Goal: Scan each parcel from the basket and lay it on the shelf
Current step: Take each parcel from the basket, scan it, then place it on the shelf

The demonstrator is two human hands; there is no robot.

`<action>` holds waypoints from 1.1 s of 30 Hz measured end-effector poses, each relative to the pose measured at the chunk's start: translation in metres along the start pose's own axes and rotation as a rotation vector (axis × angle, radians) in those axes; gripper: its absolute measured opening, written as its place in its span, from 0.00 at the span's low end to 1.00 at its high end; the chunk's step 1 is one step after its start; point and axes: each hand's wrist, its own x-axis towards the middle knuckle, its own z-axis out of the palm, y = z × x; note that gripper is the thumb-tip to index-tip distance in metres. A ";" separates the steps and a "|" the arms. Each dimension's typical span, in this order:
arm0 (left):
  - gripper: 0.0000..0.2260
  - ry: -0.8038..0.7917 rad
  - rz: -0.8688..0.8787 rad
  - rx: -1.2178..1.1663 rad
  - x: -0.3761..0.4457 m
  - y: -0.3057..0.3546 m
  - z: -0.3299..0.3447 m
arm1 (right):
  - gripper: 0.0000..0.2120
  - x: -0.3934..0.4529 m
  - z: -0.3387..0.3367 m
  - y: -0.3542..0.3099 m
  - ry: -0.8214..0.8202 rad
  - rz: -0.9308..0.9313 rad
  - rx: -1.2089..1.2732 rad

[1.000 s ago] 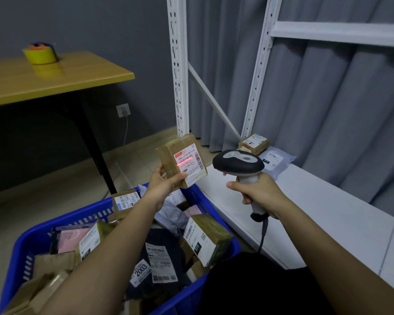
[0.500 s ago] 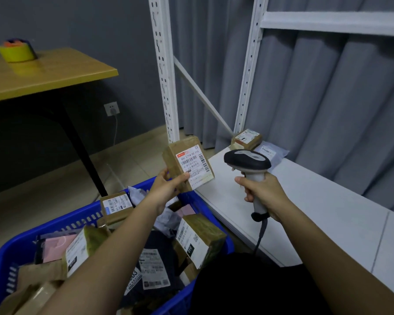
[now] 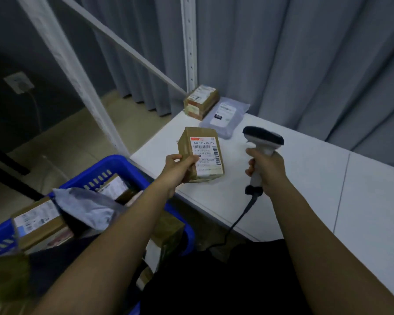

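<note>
**Parcel over the shelf, ready to be laid down**

The left hand (image 3: 178, 169) holds a small brown cardboard parcel with a white printed label (image 3: 201, 153) above the near end of the flat white shelf (image 3: 305, 178), label facing up. The thumb lies on the top face and the other fingers curl beneath, so the fingers pinch the box by its left edge. Whether its underside already touches the board cannot be told. The right hand (image 3: 265, 167) is wrapped around the handle of a grey and black corded barcode scanner (image 3: 263, 142), fingers curled tight on the grip, the head pointing away over the shelf, not at the label. No red scan line shows on the label, so the step in hand looks like the laying-down, not the scanning.

The next move probably calls for lowering the box flat onto the bare board and letting go, with room left beside what lies there: a brown cardboard box with a white label (image 3: 200, 101) at the far corner against the white upright post (image 3: 189, 42), and a grey plastic mailer bag (image 3: 225, 114) just beside it, nearer the held parcel.

The blue plastic basket (image 3: 114, 164) sits lower left, beside the shelf's end. It holds more parcels, so much of the task appears left: a crumpled grey mailer bag (image 3: 87, 208), a brown carton with a white label (image 3: 39, 221), and another labelled box (image 3: 114, 187) near the rim. Deeper contents are dark and partly hidden by the left forearm.
</note>
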 end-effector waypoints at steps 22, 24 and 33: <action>0.16 -0.260 1.032 1.280 0.109 -0.060 0.101 | 0.04 0.074 -0.071 0.003 0.231 0.032 -0.049; 0.17 -0.260 0.993 1.288 0.126 -0.051 0.113 | 0.04 0.077 -0.069 0.003 0.225 0.040 -0.047; 0.26 -0.170 0.788 1.443 0.200 -0.006 0.179 | 0.05 0.098 -0.058 0.005 0.229 0.088 -0.004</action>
